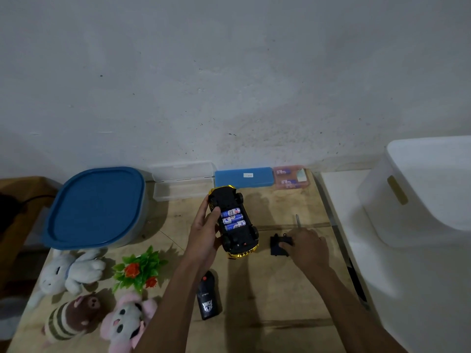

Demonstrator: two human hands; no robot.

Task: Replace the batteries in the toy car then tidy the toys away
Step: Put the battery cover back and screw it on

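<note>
Spreading across the lower view, a pale wooden tabletop [280, 289] carries everything. A big white plastic storage bin [420, 189] stands off its right edge, and a round-cornered grey tub with a blue lid [96, 207] sits at the back left. Three plush toys lie at the near left: a white one [74, 272], a brown striped one [71, 317] and a pink one [127, 319].

The black-and-gold toy car [239, 244] is held upside down above the table's middle. The left hand [204, 233] grips it, fingers wrapped round its side and thumb pressed on the underside. Three blue-and-white cylindrical batteries [232, 219] lie side by side in its open compartment.

A black handheld remote [207, 299] lies near the person, below the car. To the car's right, the right hand [305, 247] has its fingertips on the small black battery cover [276, 247], which lies on the table; whether they pinch it cannot be told. A thin screwdriver [298, 220] lies just beyond that hand.
</note>
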